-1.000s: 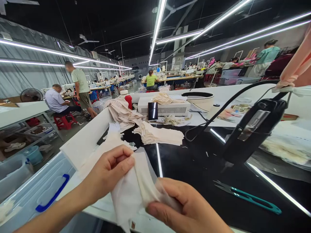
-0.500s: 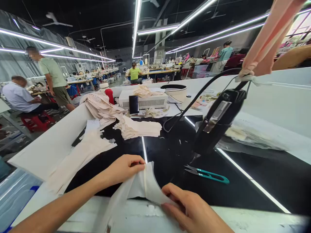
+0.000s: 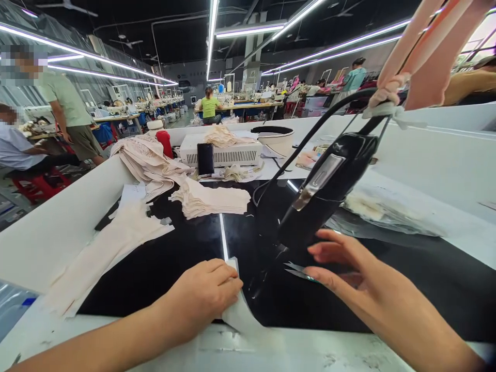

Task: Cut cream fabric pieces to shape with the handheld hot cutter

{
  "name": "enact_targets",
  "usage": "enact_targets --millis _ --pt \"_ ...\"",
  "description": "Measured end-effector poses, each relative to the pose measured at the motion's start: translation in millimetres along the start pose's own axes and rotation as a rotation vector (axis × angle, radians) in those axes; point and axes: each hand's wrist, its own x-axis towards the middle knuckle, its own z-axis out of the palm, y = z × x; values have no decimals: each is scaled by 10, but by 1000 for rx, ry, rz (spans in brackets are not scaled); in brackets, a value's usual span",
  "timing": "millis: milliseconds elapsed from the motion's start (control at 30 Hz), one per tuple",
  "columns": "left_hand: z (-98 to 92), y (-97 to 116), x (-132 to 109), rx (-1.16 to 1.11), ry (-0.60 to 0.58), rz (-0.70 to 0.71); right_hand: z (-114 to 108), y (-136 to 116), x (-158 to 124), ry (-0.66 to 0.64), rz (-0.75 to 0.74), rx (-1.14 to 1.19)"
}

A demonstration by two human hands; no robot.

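Your left hand (image 3: 201, 294) lay palm down, fingers curled, pressing a white fabric piece (image 3: 239, 314) flat against the near edge of the black worktop (image 3: 186, 258). The piece extended from under your fingertips onto the white front ledge (image 3: 271, 351); whether any finger gripped it or merely pinned it could not be determined.

Your right hand (image 3: 349, 274) was open, fingers spread and slightly bent, holding nothing. It hovered just below the lower end of the black hanging tool (image 3: 325, 191), near but not visibly touching it. The thread snips (image 3: 296, 271) lay on the worktop directly under your fingers, largely hidden by them.

The tool hung tilted from a cord tied with pink cloth strips (image 3: 418, 57). To the left lay a long cream fabric strip (image 3: 104, 248); farther back sat a stack of cream cut pieces (image 3: 213, 201), a white machine housing (image 3: 220, 152) with a phone (image 3: 205, 158) leaning against it, and a red-capped bottle (image 3: 164, 142).
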Motion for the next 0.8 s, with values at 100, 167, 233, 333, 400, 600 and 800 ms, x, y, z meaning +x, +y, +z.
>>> enact_targets --millis 100,167,233,333,400,600,800 --pt "48 27 -24 48 22 17 24 -150 258 43 -31 399" --pt "52 34 -26 66 33 12 71 -316 411 46 -98 612" --pt "48 33 -12 71 51 8 139 -491 532 61 -169 781" --pt "59 26 28 75 63 5 268 -684 637 194 -166 938" --pt "86 29 52 106 59 14 358 -744 661 272 -160 969" --pt "167 99 53 212 134 41 596 -811 636 177 -209 1038" --pt "216 175 15 231 202 50 772 -938 647 148 -191 1143"
